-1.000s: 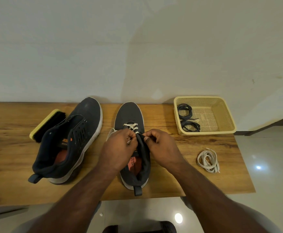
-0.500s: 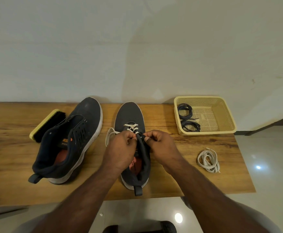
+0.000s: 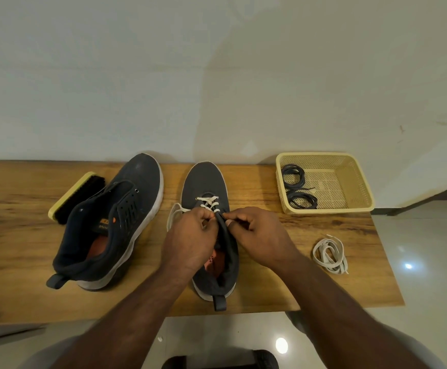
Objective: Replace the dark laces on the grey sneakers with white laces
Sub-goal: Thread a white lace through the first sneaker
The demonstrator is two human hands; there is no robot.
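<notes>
A grey sneaker (image 3: pixel 203 182) stands upright in the middle of the wooden table (image 3: pixel 17 249), toe away from me, with a white lace (image 3: pixel 209 203) crossed through its lowest eyelets. My left hand (image 3: pixel 190 241) pinches that lace at the shoe's left side; a loop of it hangs out to the left. My right hand (image 3: pixel 259 235) pinches the shoe's right eyelet edge beside the tongue. The second grey sneaker (image 3: pixel 110 222) lies tilted on its side at the left, without a lace. A coiled spare white lace (image 3: pixel 330 255) rests at the right.
A beige plastic basket (image 3: pixel 350 182) at the back right holds two coiled dark laces (image 3: pixel 297 187). A yellow-backed shoe brush (image 3: pixel 76 197) lies behind the left sneaker. The wall runs along the table's far edge; tiled floor lies to the right and in front.
Both hands stay at the middle sneaker's eyelets. The lace loop at the shoe's left has come out wider and my left hand has shifted slightly back.
</notes>
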